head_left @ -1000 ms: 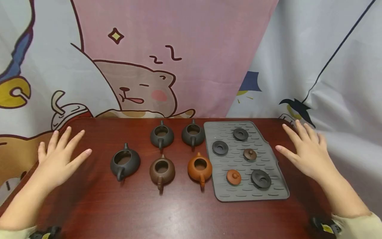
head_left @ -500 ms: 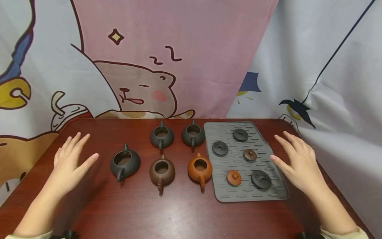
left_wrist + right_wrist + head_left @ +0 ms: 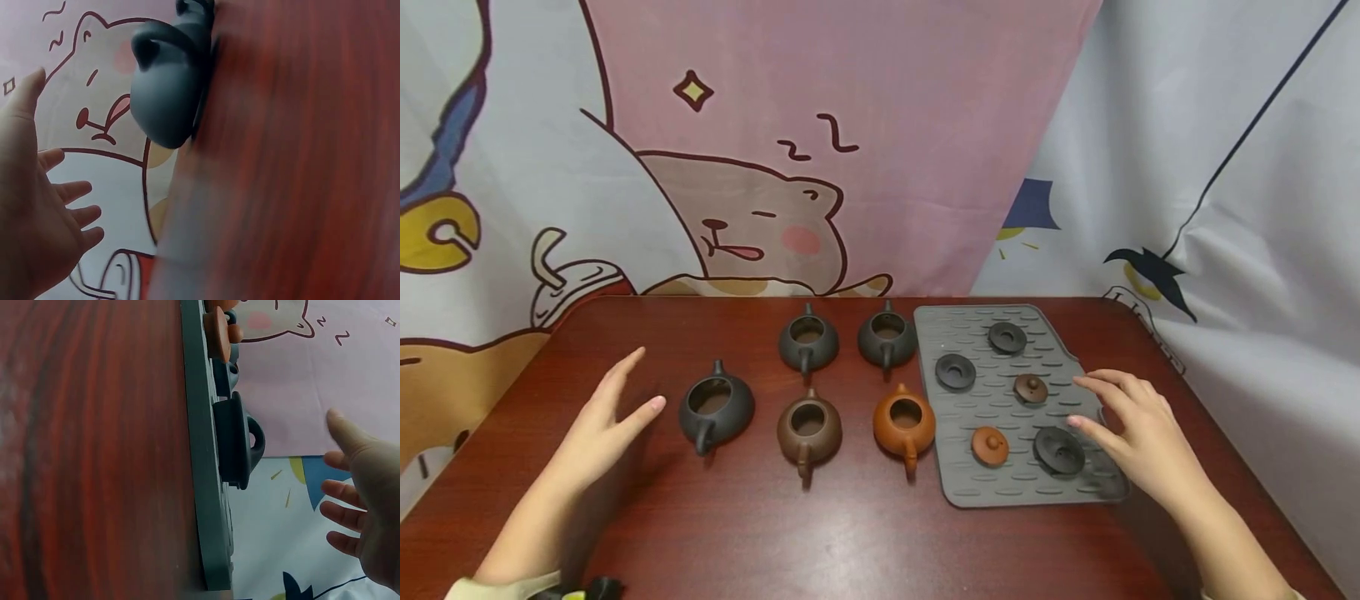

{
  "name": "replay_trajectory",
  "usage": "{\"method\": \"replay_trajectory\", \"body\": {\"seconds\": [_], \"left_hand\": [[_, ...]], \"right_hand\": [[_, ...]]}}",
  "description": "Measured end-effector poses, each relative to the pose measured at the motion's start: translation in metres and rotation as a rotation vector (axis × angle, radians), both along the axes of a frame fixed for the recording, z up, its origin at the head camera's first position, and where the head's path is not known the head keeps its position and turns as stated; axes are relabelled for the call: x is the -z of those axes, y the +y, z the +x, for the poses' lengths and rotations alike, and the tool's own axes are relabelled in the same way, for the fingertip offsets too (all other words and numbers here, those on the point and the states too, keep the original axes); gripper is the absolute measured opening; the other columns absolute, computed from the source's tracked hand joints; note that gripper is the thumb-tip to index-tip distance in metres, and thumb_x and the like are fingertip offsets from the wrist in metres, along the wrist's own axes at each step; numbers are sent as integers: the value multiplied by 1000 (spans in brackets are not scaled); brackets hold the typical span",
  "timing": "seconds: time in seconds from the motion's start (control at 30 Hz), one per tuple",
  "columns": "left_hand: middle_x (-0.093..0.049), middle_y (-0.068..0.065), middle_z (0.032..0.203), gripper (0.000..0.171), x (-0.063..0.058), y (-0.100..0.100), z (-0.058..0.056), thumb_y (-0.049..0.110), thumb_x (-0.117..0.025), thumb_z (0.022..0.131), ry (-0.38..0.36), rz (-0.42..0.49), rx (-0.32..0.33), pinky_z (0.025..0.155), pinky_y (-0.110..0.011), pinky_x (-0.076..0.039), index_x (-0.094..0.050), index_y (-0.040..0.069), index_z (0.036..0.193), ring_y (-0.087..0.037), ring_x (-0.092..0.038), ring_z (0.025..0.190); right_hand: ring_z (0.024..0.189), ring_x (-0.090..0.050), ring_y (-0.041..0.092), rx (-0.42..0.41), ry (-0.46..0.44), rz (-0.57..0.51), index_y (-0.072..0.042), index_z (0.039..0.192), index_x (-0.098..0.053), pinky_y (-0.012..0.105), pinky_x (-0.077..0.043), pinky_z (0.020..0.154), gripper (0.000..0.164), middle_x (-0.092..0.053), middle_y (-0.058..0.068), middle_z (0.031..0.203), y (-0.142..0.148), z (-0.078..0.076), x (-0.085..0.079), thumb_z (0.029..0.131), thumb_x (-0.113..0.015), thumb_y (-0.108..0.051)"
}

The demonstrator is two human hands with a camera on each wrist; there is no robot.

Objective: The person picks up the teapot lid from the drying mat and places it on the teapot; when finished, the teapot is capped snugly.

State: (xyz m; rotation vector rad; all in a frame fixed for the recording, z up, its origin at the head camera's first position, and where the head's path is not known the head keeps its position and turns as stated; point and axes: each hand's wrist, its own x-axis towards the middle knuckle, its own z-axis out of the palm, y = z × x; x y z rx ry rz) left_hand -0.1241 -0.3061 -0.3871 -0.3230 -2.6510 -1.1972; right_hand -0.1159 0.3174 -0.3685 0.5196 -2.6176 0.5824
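My left hand (image 3: 598, 429) hovers over the table just left of a dark grey teapot (image 3: 730, 410), thumb and fingers spread and holding nothing. In the left wrist view that lidless teapot (image 3: 164, 94) stands apart from the fingers. Over the right edge of the grey mat (image 3: 958, 483) my right hand (image 3: 1146, 433) is held with fingers loosely extended and nothing in them. Nearest to it lies a large dark lid (image 3: 1060, 452), whose looped handle shows in the right wrist view. An orange lid (image 3: 990, 447), a brown lid (image 3: 1031, 388) and two dark lids (image 3: 955, 372) also lie on the mat.
Mid-table stand a brown teapot (image 3: 820, 433), an orange teapot (image 3: 887, 429) and two more dark teapots (image 3: 823, 346), all lidless. The red-brown table (image 3: 760, 542) ends at a printed curtain (image 3: 925, 167) behind and to the right.
Both hands have moved inward, the left one toward the dark grey teapot and the right one over the mat's edge. The teapots and lids have stayed in place.
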Motion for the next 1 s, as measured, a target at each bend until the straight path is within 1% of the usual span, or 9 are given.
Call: {"method": "replay_trajectory", "body": {"seconds": [0.13,0.23,0.33,0.47,0.57,0.67,0.73,0.93,1.0], "left_hand": [[-18,-24,153,75,8,2,0,19,-60,95,-69,62,5,100,-71,-10,-15,20,155,-46,-11,138],[-23,-24,152,75,15,3,-2,16,-61,94,-87,99,35,100,-69,-15,-16,19,155,-46,-17,137],[-28,-25,149,75,22,5,-3,12,-62,94,-90,125,68,107,-45,-25,-17,16,154,-47,-25,133],[-33,-27,145,75,30,8,-5,7,-64,91,-74,143,102,95,-9,-26,-21,8,152,-48,-30,129],[-35,-27,144,77,34,10,-6,5,-66,89,-73,145,119,93,-5,-25,-22,5,151,-48,-31,128],[-36,-26,144,79,37,12,-6,5,-68,87,-75,137,127,93,-5,-24,-22,4,151,-46,-32,128],[-37,-26,144,79,38,12,-5,4,-69,86,-67,135,130,93,-6,-24,-24,3,150,-41,-34,129],[-40,-26,141,79,42,13,-5,2,-72,82,-44,146,147,94,-6,-24,-28,2,148,1,-35,126],[-40,-27,141,80,44,13,-5,2,-73,81,-40,145,153,94,-6,-24,-29,2,148,8,-33,123]], "right_hand": [[103,-47,33,-22,-15,-3,-6,118,-64,55,-30,80,45,-54,13,117,0,0,5,78,-80,-19],[98,-48,25,-38,-22,1,-8,114,-67,44,-36,77,42,-57,8,112,1,-1,9,75,-82,-16],[93,-47,17,-49,-31,11,-10,111,-69,32,-37,68,40,-58,2,109,3,-1,12,74,-83,-15],[86,-44,14,-67,-79,-12,-11,112,-69,28,-37,62,38,-57,-1,108,5,0,15,76,-82,-17],[83,-44,12,-87,-104,-39,-11,111,-69,25,-36,60,38,-57,-3,107,6,0,18,76,-82,-16],[87,-47,8,-104,-108,-53,-13,109,-71,22,-38,64,37,-57,-7,105,9,-1,21,74,-83,-15],[92,-49,6,-114,-115,-64,-14,108,-71,22,-39,68,37,-57,-9,104,10,-1,23,73,-84,-15],[94,-50,6,-135,-160,-86,-16,107,-72,24,-41,68,35,-56,-10,102,15,-2,30,74,-83,-17],[93,-49,8,-140,-178,-90,-17,106,-72,25,-41,68,33,-56,-10,101,16,-3,32,75,-83,-18]]}}
